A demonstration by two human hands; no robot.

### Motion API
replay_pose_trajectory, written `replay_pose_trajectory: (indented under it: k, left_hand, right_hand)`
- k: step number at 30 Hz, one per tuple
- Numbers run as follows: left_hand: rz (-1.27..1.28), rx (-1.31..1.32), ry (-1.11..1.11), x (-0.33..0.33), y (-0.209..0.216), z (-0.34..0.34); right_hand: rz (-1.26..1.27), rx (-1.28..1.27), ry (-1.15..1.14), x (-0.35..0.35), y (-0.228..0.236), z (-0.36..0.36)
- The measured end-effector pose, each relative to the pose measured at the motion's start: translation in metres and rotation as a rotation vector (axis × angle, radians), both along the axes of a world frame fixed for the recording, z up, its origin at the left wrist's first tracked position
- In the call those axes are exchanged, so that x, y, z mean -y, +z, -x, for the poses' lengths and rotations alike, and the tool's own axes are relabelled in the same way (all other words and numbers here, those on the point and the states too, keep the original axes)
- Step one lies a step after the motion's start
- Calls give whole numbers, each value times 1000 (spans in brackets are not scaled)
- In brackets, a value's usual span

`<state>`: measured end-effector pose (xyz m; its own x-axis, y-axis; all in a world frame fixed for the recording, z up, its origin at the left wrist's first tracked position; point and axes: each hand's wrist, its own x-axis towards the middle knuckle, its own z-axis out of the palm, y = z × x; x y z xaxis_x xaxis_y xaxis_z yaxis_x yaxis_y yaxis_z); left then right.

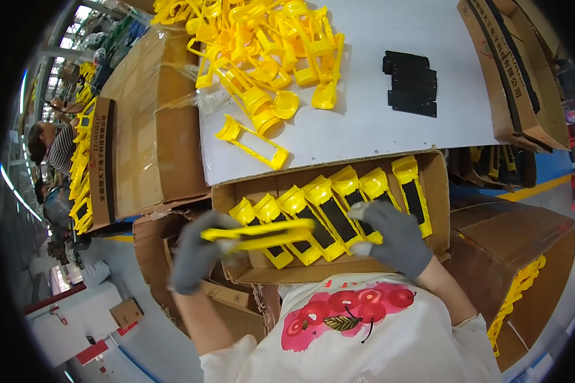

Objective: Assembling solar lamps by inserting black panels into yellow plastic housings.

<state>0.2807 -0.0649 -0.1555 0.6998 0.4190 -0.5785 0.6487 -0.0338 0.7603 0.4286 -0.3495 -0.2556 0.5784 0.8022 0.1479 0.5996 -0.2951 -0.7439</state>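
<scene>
Pinching a yellow frame (pixel 268 233) by its left end in the left hand (pixel 198 249), gloved in grey, and holding it crosswise over the near left part of the row, blurring too much to make out its middle clearly. Spreading thumb and fingers apart with the right hand (pixel 396 236), to the right of the held piece, over the row's right part; being unable to tell whether touching anything there. Seemingly working at laying frames side by side: lining up a row of dark-centred frames (pixel 329 217) just beneath and beyond the grip, inside a cardboard box (pixel 439 207). Probably calling for turning the held frame to match the row's slant, without nudging its neighbours. Facing a loose frame (pixel 278 157) beyond the grip on the white table (pixel 364 127), black pieces (pixel 412 86) off to the right, and a yellow heap (pixel 271 48) farthest.
</scene>
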Motion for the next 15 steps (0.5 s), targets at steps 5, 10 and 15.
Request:
replay_pose_trajectory:
  k: [5,10,15]
  left_hand:
    - [-322,-449,-204,-57,23,12]
    - [-351,-554,-414,-65,-8,-13]
    - [-541,-400,-500,-60,-24,-12]
  right_hand:
    - [27,309,258,-38,-10,-4]
    - [-209,459,733,-135,-52,28]
    - [-14,478,871,-161,-63,35]
